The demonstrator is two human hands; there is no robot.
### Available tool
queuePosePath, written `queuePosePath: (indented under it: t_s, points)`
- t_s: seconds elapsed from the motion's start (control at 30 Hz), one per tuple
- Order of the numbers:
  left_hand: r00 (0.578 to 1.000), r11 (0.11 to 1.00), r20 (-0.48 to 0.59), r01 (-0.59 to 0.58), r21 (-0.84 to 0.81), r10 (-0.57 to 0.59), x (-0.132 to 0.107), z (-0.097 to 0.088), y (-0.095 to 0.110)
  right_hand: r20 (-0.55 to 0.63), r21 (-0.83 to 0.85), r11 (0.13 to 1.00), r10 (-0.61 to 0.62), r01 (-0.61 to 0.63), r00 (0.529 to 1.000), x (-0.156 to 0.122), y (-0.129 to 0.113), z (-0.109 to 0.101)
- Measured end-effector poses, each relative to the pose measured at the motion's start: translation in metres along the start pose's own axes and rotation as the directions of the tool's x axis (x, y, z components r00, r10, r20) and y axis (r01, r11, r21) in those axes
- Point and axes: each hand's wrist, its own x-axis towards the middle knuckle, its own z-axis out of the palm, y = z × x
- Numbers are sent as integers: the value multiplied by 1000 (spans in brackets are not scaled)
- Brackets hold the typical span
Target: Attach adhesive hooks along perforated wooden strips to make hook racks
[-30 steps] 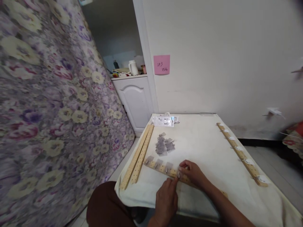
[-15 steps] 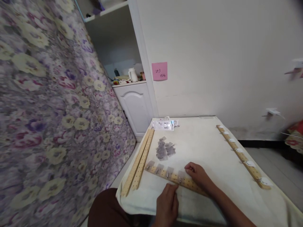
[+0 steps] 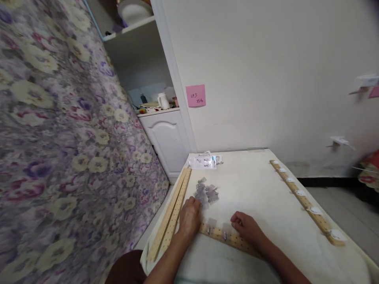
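Observation:
My left hand (image 3: pixel 191 216) is at the near-left edge of a pile of small clear plastic squares with metal bits (image 3: pixel 211 194). Its fingers bend down over the pile, and the fingertips are hidden. The left forearm crosses above the far-left part of a perforated wooden strip (image 3: pixel 218 234), which lies slantwise near the table's front edge. Two clear squares with metal pieces (image 3: pixel 209 228) show on that strip, standing out from its far side. My right hand (image 3: pixel 247 225) is closed over the strip's right part, its fingertips pinched together; anything in them is too small to make out.
Two more perforated wooden strips (image 3: pixel 177 203) lie along the table's left edge. On the right side is a strip with white round pieces (image 3: pixel 300 193). Printed packaging (image 3: pixel 203 161) lies at the back left of the cloth-covered table (image 3: pixel 242 177). A floral curtain (image 3: pixel 74 157) hangs at left.
My left hand has moved from the strip's near edge, forward and left, to the pile, covering the strip's left end. My right hand stays about where it was. The view has tilted slightly up.

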Motion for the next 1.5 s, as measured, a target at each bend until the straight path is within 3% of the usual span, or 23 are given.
queuePosePath:
  t_s: [0.23, 0.5, 0.7, 0.8, 0.97, 1.3, 1.5]
  points:
    - [999, 991, 35, -35, 126, 31, 21, 15, 3, 0, 22, 1000, -13, 13, 1000, 2, 4, 1]
    - [998, 998, -21, -58, 37, 58, 12, -2, 11, -10, 120, 993, -16, 17, 1000, 0, 1, -1]
    - [980, 972, -151, -154, -177, 128, -11, -6, 45, -78, 349, 934, -48, 72, 996, -1, -17, -10]
    - [969, 942, -194, -200, -268, 150, -27, -1, 64, -39, 512, 859, -8, 27, 999, -2, -29, -17]
    - [953, 846, -272, -251, -469, 132, -51, 7, 83, 11, 605, 796, 22, -24, 1000, -7, -34, -23]
    - [986, 723, -163, -144, -675, 45, -84, 30, 105, 117, 531, 842, 44, -100, 992, -28, -25, -45]
    - [991, 709, -117, -133, -693, 71, -112, 53, 99, 94, 485, 869, 56, -95, 994, -38, -7, -56]
